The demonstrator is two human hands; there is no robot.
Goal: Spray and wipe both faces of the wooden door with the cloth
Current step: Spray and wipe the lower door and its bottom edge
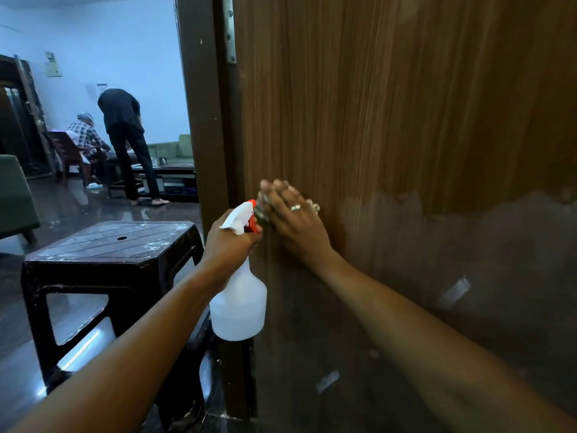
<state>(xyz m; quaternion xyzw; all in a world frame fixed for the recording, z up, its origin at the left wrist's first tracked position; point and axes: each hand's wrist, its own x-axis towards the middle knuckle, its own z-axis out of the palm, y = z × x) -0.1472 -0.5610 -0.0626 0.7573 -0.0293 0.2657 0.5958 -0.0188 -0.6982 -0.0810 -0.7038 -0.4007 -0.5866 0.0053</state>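
Observation:
The wooden door (pixel 390 104) fills the right half of the view, its hinged edge at the centre. Its lower part looks duller and smeared. My right hand (pixel 292 214) lies flat against the door near the hinge edge, fingers straight, pressing a pale cloth (pixel 261 205) that shows only past the fingertips and at the thumb side. My left hand (pixel 226 243) grips the neck of a white spray bottle (pixel 239 307) with an orange trigger, held upright just left of the door edge and close to my right hand.
A dark plastic stool (pixel 109 245) stands on the glossy floor left of the door frame (pixel 203 120). Through the doorway, two people are at a low table in the far room, one standing bent over, one seated. A green sofa (pixel 15 195) sits at far left.

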